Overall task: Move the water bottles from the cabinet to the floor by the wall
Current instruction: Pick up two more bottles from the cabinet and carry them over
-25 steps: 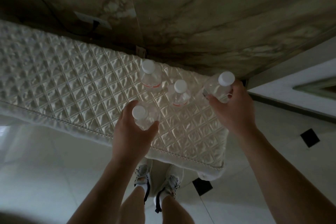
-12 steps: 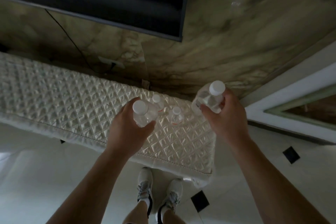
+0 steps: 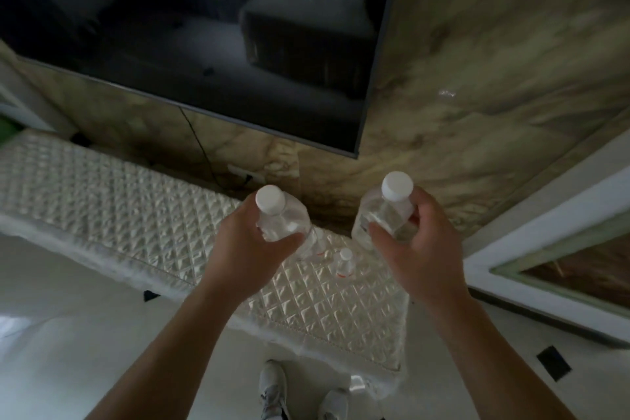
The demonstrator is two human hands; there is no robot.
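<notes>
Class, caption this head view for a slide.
Left hand grips one water bottle, right hand a second bottle, above the quilted cabinet top where two more bottles stand.

A domestic living room is indicated. A large dark television (image 3: 204,27) is mounted on a marble-patterned wall (image 3: 494,61). Beneath it, a low cabinet (image 3: 341,317) is draped with a quilted cream cover (image 3: 102,201). The floor (image 3: 51,283) is laid in pale glossy tile with small black insets (image 3: 553,362).

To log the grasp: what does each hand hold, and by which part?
Left hand grips a water bottle round its upper body, below the cap. Right hand grips a second water bottle likewise.
</notes>
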